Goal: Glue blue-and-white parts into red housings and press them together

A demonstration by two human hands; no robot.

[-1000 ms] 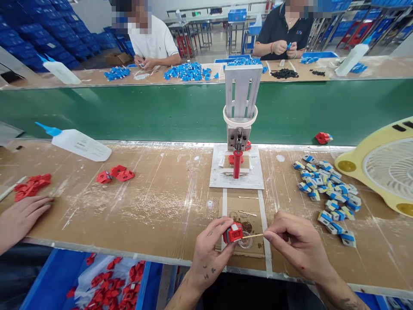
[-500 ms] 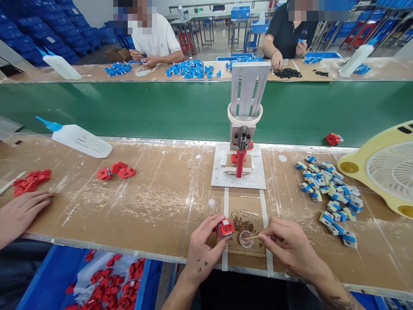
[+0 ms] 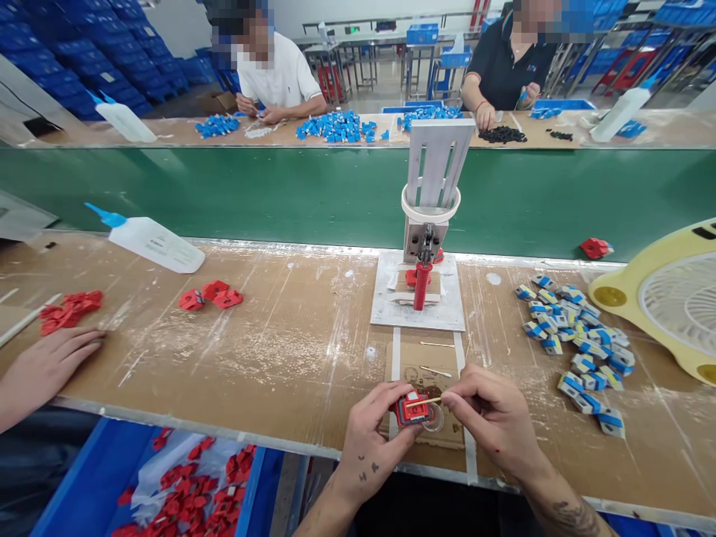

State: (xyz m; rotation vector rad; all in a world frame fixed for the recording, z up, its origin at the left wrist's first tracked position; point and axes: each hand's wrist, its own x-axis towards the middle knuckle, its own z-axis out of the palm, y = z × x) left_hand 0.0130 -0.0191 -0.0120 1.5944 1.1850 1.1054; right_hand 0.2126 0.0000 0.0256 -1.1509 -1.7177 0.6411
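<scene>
Between the thumb and fingers of my left hand (image 3: 374, 432) is a red plastic part (image 3: 412, 409) with a grey edge, its recessed face turned up. My right hand (image 3: 492, 414) pinches a thin wooden cotton swab (image 3: 426, 402); its far end lies over the red part's recess. Just under the swab, a small clear cup (image 3: 432, 419) stands on a stained cardboard piece (image 3: 447, 438), partly hidden by the held part. Two more swabs lie on that cardboard, including one swab (image 3: 435, 371) near its middle.
A clamp press (image 3: 422, 283) with a red handle stands ahead. Blue-and-white blocks (image 3: 587, 335) and a yellow fan (image 3: 660, 298) are at right. Left are red parts (image 3: 215, 293), a bottle (image 3: 159, 242), another person's hand (image 3: 53, 365) and a blue bin (image 3: 78, 470). Two people sit opposite.
The swab in my right hand has come up out of the clear cup and over the red part. My left hand has brought the part right, beside the cup. The view has shifted slightly.
</scene>
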